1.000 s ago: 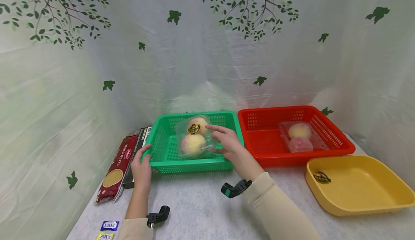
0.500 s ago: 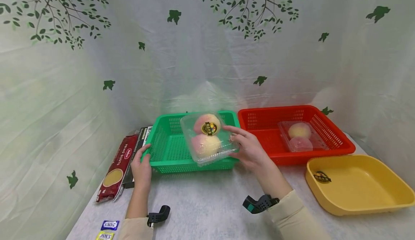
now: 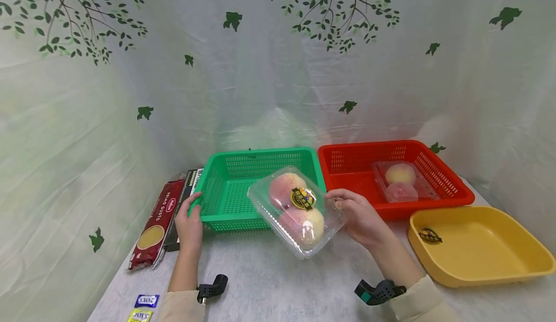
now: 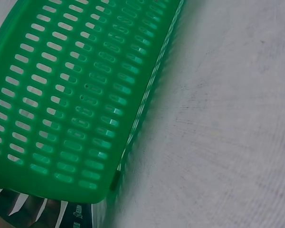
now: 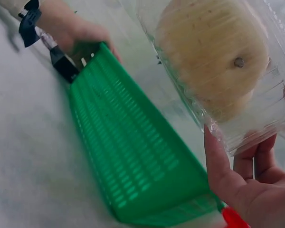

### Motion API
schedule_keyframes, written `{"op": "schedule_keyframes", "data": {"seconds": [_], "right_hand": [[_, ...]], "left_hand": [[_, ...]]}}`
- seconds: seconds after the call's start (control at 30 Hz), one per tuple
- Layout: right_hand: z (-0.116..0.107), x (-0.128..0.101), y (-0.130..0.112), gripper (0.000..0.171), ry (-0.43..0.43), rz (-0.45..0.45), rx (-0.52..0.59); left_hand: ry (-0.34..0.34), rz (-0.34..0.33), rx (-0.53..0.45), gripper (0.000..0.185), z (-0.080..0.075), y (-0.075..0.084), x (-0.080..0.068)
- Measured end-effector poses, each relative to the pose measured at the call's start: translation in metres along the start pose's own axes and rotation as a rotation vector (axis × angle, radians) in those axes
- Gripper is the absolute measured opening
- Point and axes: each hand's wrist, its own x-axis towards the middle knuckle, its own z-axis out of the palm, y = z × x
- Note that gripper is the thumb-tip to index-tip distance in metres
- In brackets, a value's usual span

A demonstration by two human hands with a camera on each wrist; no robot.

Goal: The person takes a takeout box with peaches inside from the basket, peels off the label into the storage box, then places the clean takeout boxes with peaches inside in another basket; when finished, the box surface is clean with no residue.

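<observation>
My right hand (image 3: pixel 362 220) grips the right edge of a clear plastic clamshell box (image 3: pixel 278 216) with two pink-and-yellow peaches (image 3: pixel 288 190) inside and a black-and-gold sticker on its lid. The box is tilted and overlaps the front right corner of the green basket (image 3: pixel 256 223) in the head view. Seen from the right wrist, the thumb and fingers curl on the box's edge, beside a pale peach (image 5: pixel 209 52). My left hand (image 3: pixel 189 225) holds the green basket's front left corner, thumb and fingers at the rim. Nothing shows inside that basket.
To the right, a red basket (image 3: pixel 352 187) contains another clear box of peaches (image 3: pixel 400 182). A yellow tray (image 3: pixel 486 249) with a similar sticker stands in front of it. Left of the green basket lie a red packet (image 3: pixel 158 223), a black box (image 3: pixel 187 191) and two small wrapped sweets (image 3: pixel 146 301).
My right hand has lifted the clamshell box out of the green basket and drawn it right and toward me, tilting it. The left hand has stayed on the basket.
</observation>
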Motion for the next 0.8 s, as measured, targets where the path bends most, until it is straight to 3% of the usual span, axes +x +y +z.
{"op": "schedule_keyframes", "data": {"seconds": [0.27,0.57,0.8], "right_hand": [[-0.025,-0.019,0.017,0.039,-0.13,-0.097,0.026],[-0.042,-0.029,0.03,0.039,-0.162,-0.092,-0.139],[-0.054,-0.033,0.037,0.032,-0.213,-0.08,-0.188]], "left_hand": [[0.053,0.036,-0.01,0.037,0.004,0.0,-0.001],[0.07,0.048,-0.008,0.036,0.006,-0.004,-0.002],[0.18,0.107,0.008,0.032,0.008,-0.006,-0.003]]}}
